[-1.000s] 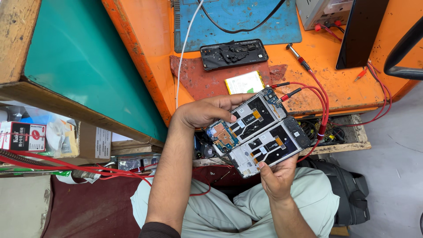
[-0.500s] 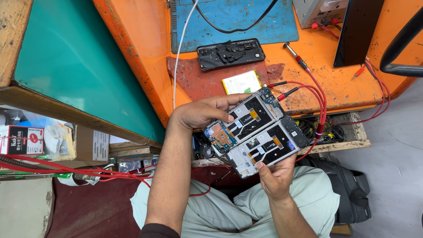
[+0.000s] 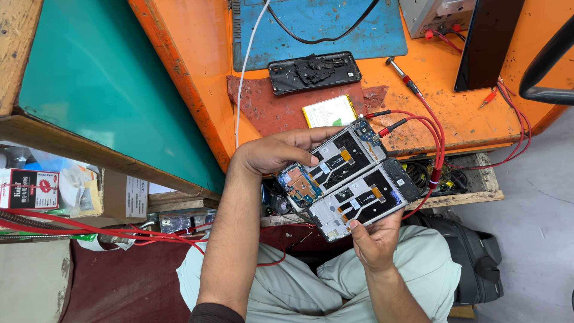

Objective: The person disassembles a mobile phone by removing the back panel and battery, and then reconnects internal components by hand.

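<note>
Two opened phone frames are held side by side above the orange bench [image 3: 197,113]: the upper phone frame [image 3: 335,162] is clamped in the left hand [image 3: 272,152], the lower phone frame [image 3: 365,198] in the right hand [image 3: 373,242]; edges are best kept aligned.

I see a red-and-black printed box [image 3: 28,188] at the far left on the shelf under the counter, a brown cardboard box with a white label [image 3: 136,196] beside it, and a dark blank screen [image 3: 487,43] upright at the counter's top right.
</note>
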